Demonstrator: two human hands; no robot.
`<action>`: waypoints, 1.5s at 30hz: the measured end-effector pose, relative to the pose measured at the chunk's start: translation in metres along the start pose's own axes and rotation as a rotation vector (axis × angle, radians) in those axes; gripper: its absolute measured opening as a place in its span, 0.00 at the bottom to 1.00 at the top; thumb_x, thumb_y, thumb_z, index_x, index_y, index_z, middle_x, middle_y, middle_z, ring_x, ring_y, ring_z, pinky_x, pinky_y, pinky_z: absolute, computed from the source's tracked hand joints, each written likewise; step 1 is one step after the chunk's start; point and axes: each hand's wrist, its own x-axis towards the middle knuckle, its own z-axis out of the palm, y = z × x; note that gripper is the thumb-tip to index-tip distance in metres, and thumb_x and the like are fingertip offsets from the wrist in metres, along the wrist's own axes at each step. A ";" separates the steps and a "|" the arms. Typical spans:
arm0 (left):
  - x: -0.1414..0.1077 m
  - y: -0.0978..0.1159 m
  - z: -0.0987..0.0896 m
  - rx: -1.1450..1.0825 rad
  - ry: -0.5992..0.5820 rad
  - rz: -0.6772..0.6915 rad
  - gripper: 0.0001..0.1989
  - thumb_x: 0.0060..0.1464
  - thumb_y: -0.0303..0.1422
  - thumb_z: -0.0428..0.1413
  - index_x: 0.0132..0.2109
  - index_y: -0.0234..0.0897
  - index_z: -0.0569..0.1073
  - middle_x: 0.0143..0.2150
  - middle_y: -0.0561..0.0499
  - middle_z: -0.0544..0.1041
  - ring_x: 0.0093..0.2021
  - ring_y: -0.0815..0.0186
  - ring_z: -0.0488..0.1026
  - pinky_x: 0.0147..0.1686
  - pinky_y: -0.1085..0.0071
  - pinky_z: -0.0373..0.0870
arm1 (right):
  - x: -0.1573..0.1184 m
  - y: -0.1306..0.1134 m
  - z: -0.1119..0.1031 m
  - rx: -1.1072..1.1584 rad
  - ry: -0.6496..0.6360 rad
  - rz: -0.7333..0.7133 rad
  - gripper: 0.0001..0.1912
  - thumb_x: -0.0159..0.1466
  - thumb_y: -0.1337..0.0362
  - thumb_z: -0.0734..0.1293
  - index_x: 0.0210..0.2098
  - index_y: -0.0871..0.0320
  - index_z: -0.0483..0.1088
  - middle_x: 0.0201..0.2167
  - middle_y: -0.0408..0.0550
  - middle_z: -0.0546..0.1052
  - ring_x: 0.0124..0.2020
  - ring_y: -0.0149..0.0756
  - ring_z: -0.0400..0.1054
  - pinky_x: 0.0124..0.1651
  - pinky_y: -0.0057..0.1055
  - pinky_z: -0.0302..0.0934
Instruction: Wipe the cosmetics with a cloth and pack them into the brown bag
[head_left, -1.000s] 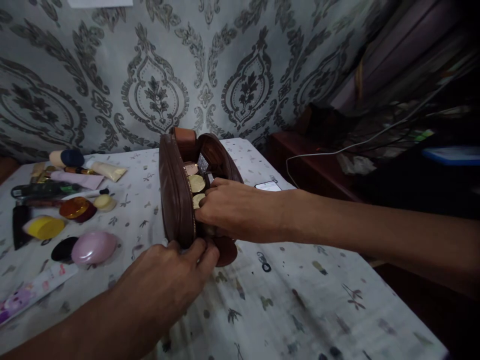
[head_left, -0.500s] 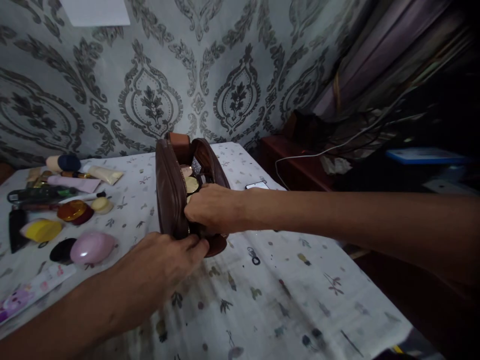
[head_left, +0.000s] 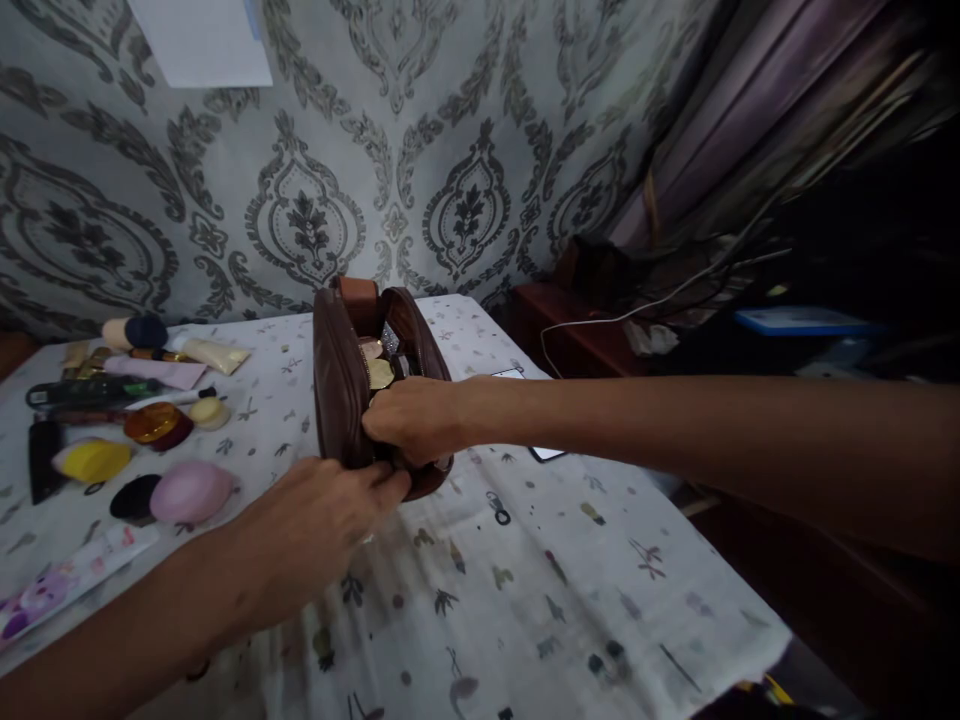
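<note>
A brown toiletry bag (head_left: pixel 337 400) stands unzipped on the cloth-covered table, its mouth facing up. My left hand (head_left: pixel 341 510) holds the bag's near end, the fingers closed over its lower edge. Reaching in from the right, my right hand (head_left: pixel 412 420) is down in the bag's mouth with its fingers curled. Its fingertips and whatever they grip are hidden by the hand and the bag wall. Just beyond that hand, a round gold-coloured item (head_left: pixel 380 374) and other small items show inside the bag.
Cosmetics lie on the left: a pink egg-shaped item (head_left: pixel 192 492), a yellow item (head_left: pixel 96 460), an amber-lidded jar (head_left: pixel 157 426) and several tubes. A phone (head_left: pixel 547 454) lies partly under my right forearm. A white cable (head_left: pixel 600 319) crosses the dark red furniture at right.
The view has shifted slightly, and more of the phone shows below my right forearm. Both hands stay at the bag, the right one still inside its mouth.
</note>
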 end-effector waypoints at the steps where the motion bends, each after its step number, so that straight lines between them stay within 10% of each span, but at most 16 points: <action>1: 0.000 0.001 -0.001 0.016 0.005 -0.001 0.21 0.54 0.16 0.45 0.51 0.35 0.69 0.41 0.47 0.79 0.32 0.60 0.79 0.28 0.67 0.74 | -0.001 -0.001 0.000 -0.006 0.007 0.008 0.11 0.57 0.73 0.67 0.40 0.67 0.76 0.34 0.55 0.79 0.37 0.42 0.74 0.35 0.32 0.61; 13: -0.002 0.002 0.009 0.120 -0.044 0.008 0.25 0.49 0.17 0.52 0.56 0.31 0.66 0.46 0.42 0.77 0.33 0.58 0.79 0.27 0.66 0.75 | -0.023 0.001 -0.007 0.025 -0.018 -0.032 0.12 0.62 0.71 0.63 0.40 0.59 0.78 0.33 0.50 0.80 0.31 0.36 0.71 0.27 0.31 0.50; 30: -0.006 -0.001 0.012 0.041 -0.004 0.012 0.19 0.54 0.18 0.48 0.50 0.37 0.69 0.42 0.49 0.78 0.33 0.59 0.78 0.29 0.65 0.72 | -0.002 -0.011 0.023 -0.125 0.124 0.037 0.06 0.59 0.64 0.69 0.30 0.61 0.74 0.29 0.55 0.80 0.42 0.50 0.76 0.43 0.42 0.64; 45: -0.014 0.000 0.032 0.119 0.121 0.000 0.29 0.50 0.17 0.48 0.60 0.33 0.65 0.52 0.42 0.77 0.39 0.60 0.79 0.31 0.67 0.76 | -0.030 -0.012 -0.003 -0.131 0.071 0.011 0.06 0.63 0.73 0.65 0.30 0.63 0.73 0.35 0.54 0.79 0.41 0.44 0.73 0.39 0.37 0.59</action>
